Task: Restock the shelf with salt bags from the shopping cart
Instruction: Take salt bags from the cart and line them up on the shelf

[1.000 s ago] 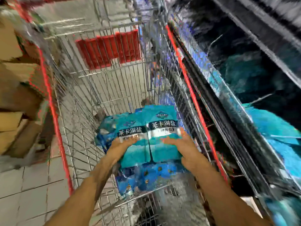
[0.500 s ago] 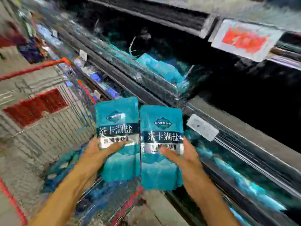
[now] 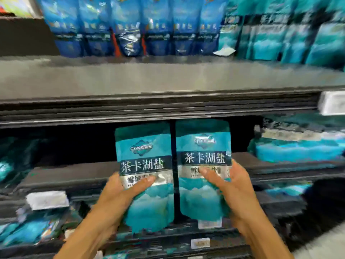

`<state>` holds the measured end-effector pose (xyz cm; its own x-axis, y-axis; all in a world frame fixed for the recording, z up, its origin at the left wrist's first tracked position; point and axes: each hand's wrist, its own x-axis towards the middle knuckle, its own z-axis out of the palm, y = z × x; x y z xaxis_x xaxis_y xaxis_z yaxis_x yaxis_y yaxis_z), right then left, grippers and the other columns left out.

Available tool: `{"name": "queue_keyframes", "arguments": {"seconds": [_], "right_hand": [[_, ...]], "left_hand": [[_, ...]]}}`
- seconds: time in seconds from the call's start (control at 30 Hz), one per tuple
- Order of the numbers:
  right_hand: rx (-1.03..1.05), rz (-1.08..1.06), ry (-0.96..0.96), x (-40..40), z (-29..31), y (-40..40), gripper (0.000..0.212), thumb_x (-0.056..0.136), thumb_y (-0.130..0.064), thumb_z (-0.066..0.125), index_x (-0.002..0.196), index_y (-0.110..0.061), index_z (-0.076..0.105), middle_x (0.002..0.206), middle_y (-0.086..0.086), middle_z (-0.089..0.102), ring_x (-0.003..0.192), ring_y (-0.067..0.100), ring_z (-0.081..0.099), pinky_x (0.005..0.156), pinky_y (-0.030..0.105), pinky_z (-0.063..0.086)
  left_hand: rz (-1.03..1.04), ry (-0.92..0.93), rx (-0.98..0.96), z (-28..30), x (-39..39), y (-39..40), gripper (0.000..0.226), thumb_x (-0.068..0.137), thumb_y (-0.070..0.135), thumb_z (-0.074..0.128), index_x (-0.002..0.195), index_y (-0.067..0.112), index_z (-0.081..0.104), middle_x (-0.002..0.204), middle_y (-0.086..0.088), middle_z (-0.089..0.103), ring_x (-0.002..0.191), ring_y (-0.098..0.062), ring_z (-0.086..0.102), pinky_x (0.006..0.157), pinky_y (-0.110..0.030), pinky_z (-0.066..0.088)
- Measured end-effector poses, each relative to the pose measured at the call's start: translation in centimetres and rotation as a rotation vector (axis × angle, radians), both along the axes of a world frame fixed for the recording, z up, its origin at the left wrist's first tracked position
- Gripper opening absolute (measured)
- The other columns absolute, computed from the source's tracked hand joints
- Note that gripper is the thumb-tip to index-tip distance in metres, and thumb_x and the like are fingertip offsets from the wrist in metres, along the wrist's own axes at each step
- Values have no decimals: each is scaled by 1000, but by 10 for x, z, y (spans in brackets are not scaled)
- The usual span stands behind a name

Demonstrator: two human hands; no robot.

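Head view: left hand (image 3: 119, 193) gripping the left salt bag (image 3: 145, 174), right hand (image 3: 237, 189) gripping the right salt bag (image 3: 204, 165), both upright before the middle shelf (image 3: 74, 174). Best slid in level, bottoms first, kept apart.

Two teal salt bags carried the same bold white characters, 茶卡湖盐, on a dark band just above the fingers: the left bag (image 3: 144, 165) and the right bag (image 3: 203, 157). The left bag's logo read roughly "CAKA". Smaller print under the thumbs, the shelf tags and the blue bags above were too blurred to read.
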<state>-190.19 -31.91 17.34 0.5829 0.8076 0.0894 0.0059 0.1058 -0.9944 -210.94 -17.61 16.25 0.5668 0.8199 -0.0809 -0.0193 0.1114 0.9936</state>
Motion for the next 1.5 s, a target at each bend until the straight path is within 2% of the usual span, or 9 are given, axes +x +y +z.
{"name": "queue_keyframes", "arguments": {"seconds": [0.2,0.37,0.57,0.67,0.77,0.93,1.13,1.27,1.5], "right_hand": [[111,-360,-60,85,7,-16,34,80,-18,81,110,-19,67,106,2,76,99,23,72,84,42,60],[135,-526,-213,120,4,6,32,79,-16,79,99,-34,62,96,-21,70,92,-6,64,82,20,51],[-52,-599,-464,131,-10,13,29,81,-25,74,90,-22,46,78,-8,44,70,-1,45,70,23,35],[-123,-693,-695,122,-22,-2,44,85,-33,74,110,-9,47,84,-5,51,75,7,46,66,21,37],[-199,-813,-883,112,-31,-13,37,86,-33,74,104,-8,52,90,-3,45,82,10,39,72,20,34],[-171,-853,-849,119,-31,-15,38,85,-26,75,108,-4,55,86,0,48,68,4,44,69,8,34],[-83,-861,-706,123,-33,-13,37,81,-27,80,99,-18,49,86,1,54,66,12,59,67,22,52],[-78,-870,-718,130,-34,-11,33,79,-27,81,92,-19,51,87,1,56,64,11,60,65,15,49],[-81,-876,-643,136,-39,-10,43,73,-34,84,98,-17,54,86,1,60,67,9,59,69,16,51]], "left_hand": [[-277,-38,58,29,129,3,44,51,42,89,89,21,79,95,-8,77,85,-25,74,73,-34,60],[-400,-37,50,32,204,30,35,48,41,90,78,24,82,88,-3,78,76,-15,74,64,-24,58],[-447,-27,116,-3,251,72,69,55,45,94,112,13,72,113,-10,73,103,-29,70,96,-46,53],[-504,23,135,-19,257,82,62,67,48,88,121,25,67,122,-1,70,114,-23,66,102,-50,49],[-558,44,145,-16,258,73,56,62,55,87,113,38,70,119,8,71,113,-16,66,102,-44,50],[-561,-22,237,2,261,43,56,42,68,87,93,50,73,98,18,75,94,-5,72,82,-25,57],[-479,-68,201,3,257,32,61,49,49,91,102,23,73,110,-4,74,106,-23,69,97,-45,53],[-400,-28,176,5,254,20,72,33,58,92,92,20,73,93,-2,77,87,-20,75,76,-38,61],[-346,16,158,14,247,11,80,34,53,85,104,18,68,100,-2,76,94,-21,73,86,-43,59]]}}
